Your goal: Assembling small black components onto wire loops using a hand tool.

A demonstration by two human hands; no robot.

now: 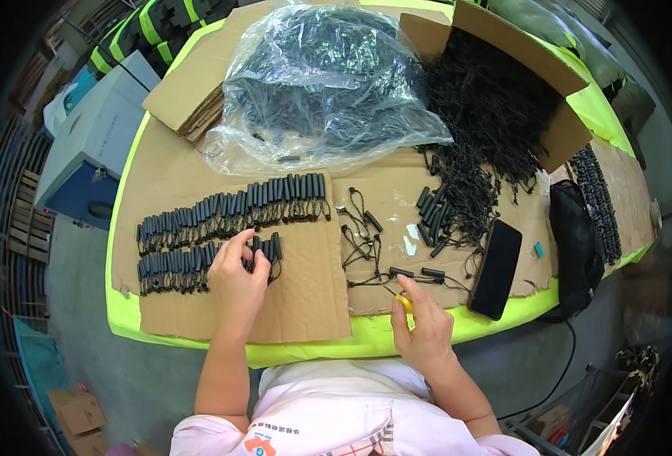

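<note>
My left hand (pixel 237 277) bends over the right end of the lower row of black tubes (pixel 172 270), its thumb and forefinger closed around a short black tube there. Thin black cord loops hang from the tubes in this row and in the upper row (pixel 233 205). At the right, my right hand (pixel 426 323) pinches a small yellow-handled hook tool (pixel 403 302) with a thin metal tip. The tip is close to a black knotted cord (pixel 366 283). Two loose tubes (pixel 432 272) lie along the cord, just beyond my right fingers.
Cardboard (pixel 305 304) covers the bright yellow-green tabletop. A clear plastic bag (pixel 321 83) of dark items stands at the back, beside an open carton (pixel 572 137) spilling black cords. A phone (pixel 496 270), a black pouch (pixel 575 243) and several loose tubes (pixel 432 213) lie to the right.
</note>
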